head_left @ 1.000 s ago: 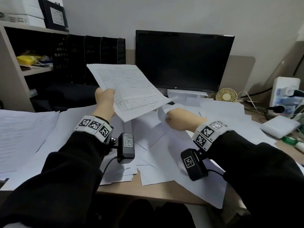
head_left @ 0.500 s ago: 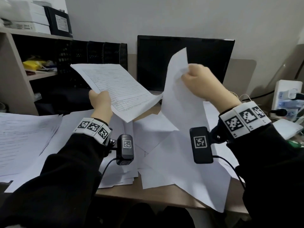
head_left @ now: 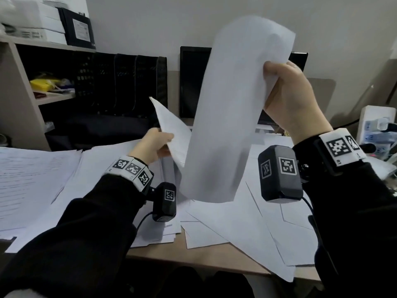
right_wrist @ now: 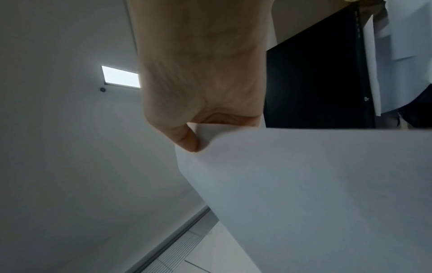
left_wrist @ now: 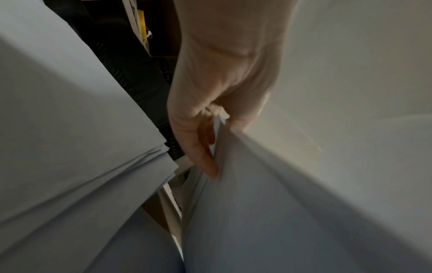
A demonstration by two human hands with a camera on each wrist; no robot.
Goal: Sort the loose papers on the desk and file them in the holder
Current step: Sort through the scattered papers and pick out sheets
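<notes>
My right hand [head_left: 285,91] pinches a blank white sheet [head_left: 232,108] by its right edge and holds it high and upright in front of the monitor; the right wrist view shows the thumb [right_wrist: 184,138] pressed on the sheet [right_wrist: 315,184]. Lower and to the left, my left hand [head_left: 153,145] grips a printed sheet [head_left: 171,127] tilted nearly edge-on; the left wrist view has its fingers [left_wrist: 201,147] curled round that sheet [left_wrist: 268,203]. Loose papers [head_left: 236,222] cover the desk. The black mesh file holder [head_left: 120,82] stands at the back left.
A black monitor [head_left: 191,82] stands behind the raised sheet. A shelf unit [head_left: 19,87] with boxes is at the far left, a paper stack [head_left: 32,179] below it. A power strip and cables [head_left: 378,130] crowd the right edge. The desk's front edge [head_left: 193,259] is bare wood.
My right hand has lifted the blank sheet from the desk pile up high. My left hand has turned its printed sheet from face-up to nearly edge-on and moved it right.
</notes>
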